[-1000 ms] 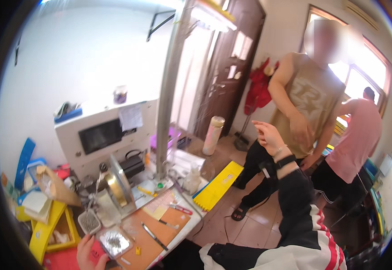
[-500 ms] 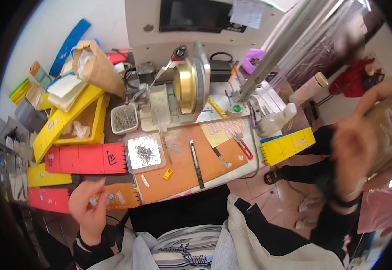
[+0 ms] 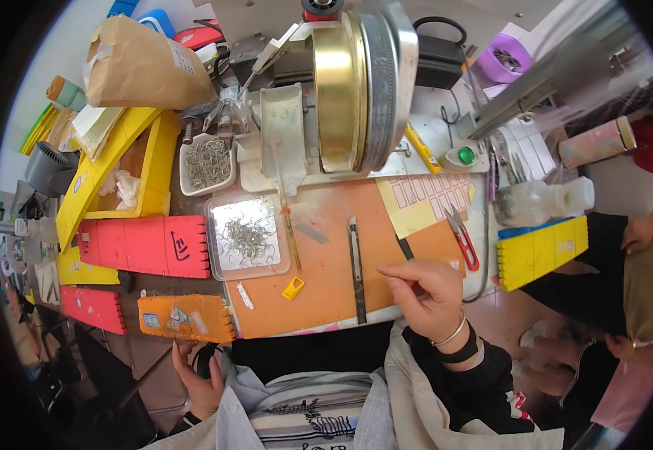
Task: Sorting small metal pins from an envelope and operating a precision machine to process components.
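Note:
My right hand (image 3: 430, 297) is over the right part of the orange work mat (image 3: 319, 300). Its thumb and fingertips are pinched together, and anything between them is too small to make out. A slim utility knife (image 3: 356, 270) lies to its left. Red-handled thread snips (image 3: 463, 241) lie beyond it on the right. Below the table's front edge, my left hand (image 3: 199, 381) has its fingers apart and nothing visible in them. Closest to it is an orange notched board (image 3: 180, 316). A clear plastic box (image 3: 285, 259) holds many small metal hooks (image 3: 245, 234).
Behind the mat stands a machine with a brass-coloured wheel (image 3: 338, 97). A white dish of metal pieces (image 3: 185, 180), a red notched board (image 3: 143, 247) and a yellow bin (image 3: 163, 191) are at left. A yellow notched board (image 3: 544, 255) juts out at right, near other people.
My right hand has come in from the far right to above the mat. My left hand has dropped below the orange board, and its fingers have spread. The view has shifted closer to the table.

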The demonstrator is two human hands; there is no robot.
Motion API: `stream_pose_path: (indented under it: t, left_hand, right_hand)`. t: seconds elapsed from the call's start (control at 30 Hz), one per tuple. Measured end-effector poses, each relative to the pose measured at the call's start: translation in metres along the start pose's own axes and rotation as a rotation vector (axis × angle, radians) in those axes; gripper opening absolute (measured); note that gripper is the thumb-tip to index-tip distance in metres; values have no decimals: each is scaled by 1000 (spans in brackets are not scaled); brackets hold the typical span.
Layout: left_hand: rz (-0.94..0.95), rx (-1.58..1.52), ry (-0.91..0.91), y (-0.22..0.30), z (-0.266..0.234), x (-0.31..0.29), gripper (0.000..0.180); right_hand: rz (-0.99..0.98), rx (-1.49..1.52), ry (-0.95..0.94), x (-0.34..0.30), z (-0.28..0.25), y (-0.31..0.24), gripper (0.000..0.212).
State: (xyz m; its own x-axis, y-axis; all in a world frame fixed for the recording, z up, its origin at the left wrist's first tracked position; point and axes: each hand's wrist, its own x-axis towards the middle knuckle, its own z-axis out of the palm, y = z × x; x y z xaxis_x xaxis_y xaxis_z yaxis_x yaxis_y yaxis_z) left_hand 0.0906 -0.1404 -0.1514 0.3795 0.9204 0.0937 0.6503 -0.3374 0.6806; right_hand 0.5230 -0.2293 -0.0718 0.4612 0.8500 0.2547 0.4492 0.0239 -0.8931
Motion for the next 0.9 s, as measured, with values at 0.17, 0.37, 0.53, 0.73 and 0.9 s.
stream_pose_path:
  t: [0.17, 0.37, 0.53, 0.73, 0.9]
  left_hand:
    - [-166, 269, 62, -3, 21, 2, 78]
    - [-389, 618, -373, -1, 26, 14, 51]
    - [-175, 735, -155, 9, 28, 13, 47]
    - [-184, 715, -211, 10, 34, 20, 51]
    - [-29, 843, -397, -30, 16, 4, 47]
  right_hand:
    - [-7, -9, -11, 5, -4, 7, 19]
    - [81, 115, -77, 12, -3, 5, 17]
    - [21, 89, -121, 16, -2, 3, 12]
    - [-3, 67, -124, 11, -6, 7, 15]
    - [45, 89, -88, 8, 1, 6, 14]
